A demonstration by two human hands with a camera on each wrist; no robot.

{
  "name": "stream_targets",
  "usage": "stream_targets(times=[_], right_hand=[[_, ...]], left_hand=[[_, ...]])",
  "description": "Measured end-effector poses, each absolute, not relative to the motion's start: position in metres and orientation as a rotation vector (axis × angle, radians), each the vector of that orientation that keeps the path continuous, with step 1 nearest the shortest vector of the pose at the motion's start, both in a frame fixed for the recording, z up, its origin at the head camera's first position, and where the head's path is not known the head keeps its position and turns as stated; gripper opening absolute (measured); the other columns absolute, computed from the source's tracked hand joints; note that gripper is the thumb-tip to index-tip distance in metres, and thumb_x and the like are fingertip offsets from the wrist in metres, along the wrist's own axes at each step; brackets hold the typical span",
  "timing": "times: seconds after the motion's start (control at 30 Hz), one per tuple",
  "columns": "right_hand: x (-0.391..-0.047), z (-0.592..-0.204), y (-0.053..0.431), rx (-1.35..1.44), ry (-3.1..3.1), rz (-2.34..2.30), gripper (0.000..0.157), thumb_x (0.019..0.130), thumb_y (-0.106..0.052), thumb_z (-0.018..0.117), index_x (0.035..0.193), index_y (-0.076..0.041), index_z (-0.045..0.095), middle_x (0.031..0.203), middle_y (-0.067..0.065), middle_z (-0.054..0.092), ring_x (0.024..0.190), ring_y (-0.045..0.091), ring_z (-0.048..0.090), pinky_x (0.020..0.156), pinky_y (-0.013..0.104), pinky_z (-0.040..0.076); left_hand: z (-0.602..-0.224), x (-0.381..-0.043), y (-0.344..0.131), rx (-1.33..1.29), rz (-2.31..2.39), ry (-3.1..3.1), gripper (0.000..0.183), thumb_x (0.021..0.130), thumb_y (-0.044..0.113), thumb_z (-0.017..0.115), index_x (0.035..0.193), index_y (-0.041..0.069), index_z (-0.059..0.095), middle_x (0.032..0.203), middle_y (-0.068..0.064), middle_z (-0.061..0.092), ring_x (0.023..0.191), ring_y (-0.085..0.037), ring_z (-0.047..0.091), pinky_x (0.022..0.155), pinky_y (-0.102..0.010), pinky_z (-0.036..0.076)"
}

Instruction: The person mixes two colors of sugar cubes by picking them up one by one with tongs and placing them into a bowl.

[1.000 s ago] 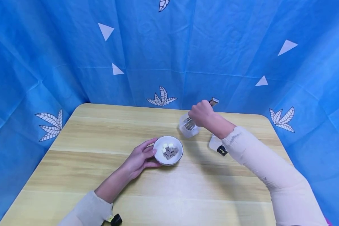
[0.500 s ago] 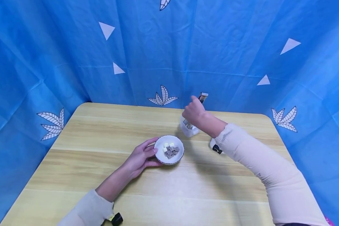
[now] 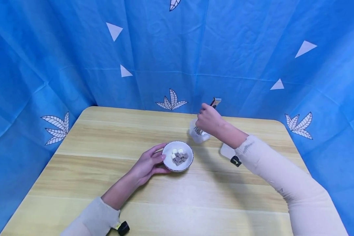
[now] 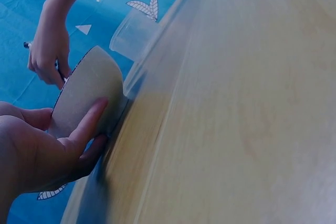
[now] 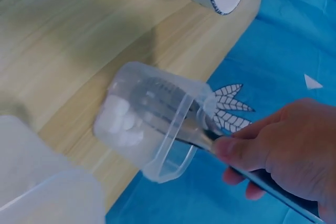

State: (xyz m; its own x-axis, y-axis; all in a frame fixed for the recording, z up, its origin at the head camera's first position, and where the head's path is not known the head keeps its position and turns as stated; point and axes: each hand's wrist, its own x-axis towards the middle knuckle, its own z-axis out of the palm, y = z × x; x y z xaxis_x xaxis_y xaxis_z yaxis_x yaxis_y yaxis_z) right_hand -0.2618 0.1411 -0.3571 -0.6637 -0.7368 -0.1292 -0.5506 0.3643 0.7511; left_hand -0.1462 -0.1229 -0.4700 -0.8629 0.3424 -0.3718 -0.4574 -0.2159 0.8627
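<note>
My left hand (image 3: 148, 165) grips the side of a white bowl (image 3: 180, 145) with a dark-speckled rim. Fingers spread under the bowl's outer wall (image 4: 86, 90) in the left wrist view. Inside lie white and greyish-brown cubes (image 3: 180, 158). Farther back, my right hand (image 3: 209, 120) holds metal tongs (image 5: 195, 136) by their arms, slotted ends down. Those ends reach into a clear plastic container (image 5: 167, 174), close beside several white pieces (image 5: 123, 119) at its bottom. From the head view, the right hand partly covers this container.
A second clear container (image 3: 227, 150) stands to the right, partly behind the right sleeve; its near wall shows large in the right wrist view. The wooden table (image 3: 106, 147) ends at a blue patterned curtain (image 3: 153, 39) behind both containers.
The tongs' slotted ends have gone down into the clear container, and their handle stands steeper. My right hand first moved left, then slightly back right. The left hand keeps holding the bowl.
</note>
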Motion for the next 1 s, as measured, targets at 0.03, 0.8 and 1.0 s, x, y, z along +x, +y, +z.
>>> stream_targets(times=[0.03,0.8,1.0], right_hand=[[-0.262,-0.358,0.145,1.158,-2.377,-1.158,0.024,0.099,-0.014,0.068,0.08,-0.023,0.079,0.082,-0.001,0.077,0.073,0.018,0.059,0.08,0.035,0.04],[-0.245,-0.342,0.207,1.135,-2.213,-0.632,0.018,0.096,0.0,0.066,0.1,-0.009,0.08,0.087,0.004,0.077,0.08,0.025,0.063,0.072,0.034,0.043],[-0.236,-0.339,0.211,1.119,-2.189,-0.539,0.017,0.097,0.0,0.066,0.101,-0.009,0.08,0.085,0.006,0.075,0.082,0.026,0.064,0.076,0.036,0.048]], left_hand=[[-0.47,-0.147,-0.123,-0.133,2.11,1.549,0.059,0.106,0.002,0.049,0.161,0.019,0.037,0.162,-0.023,0.039,0.125,-0.032,0.063,0.097,-0.058,0.062],[-0.469,-0.148,-0.122,-0.146,2.093,1.534,0.057,0.107,0.003,0.05,0.159,0.022,0.039,0.162,-0.02,0.04,0.128,-0.035,0.063,0.097,-0.057,0.061],[-0.47,-0.149,-0.123,-0.147,2.099,1.529,0.058,0.107,0.002,0.049,0.16,0.021,0.037,0.163,-0.02,0.039,0.128,-0.033,0.061,0.097,-0.058,0.061]])
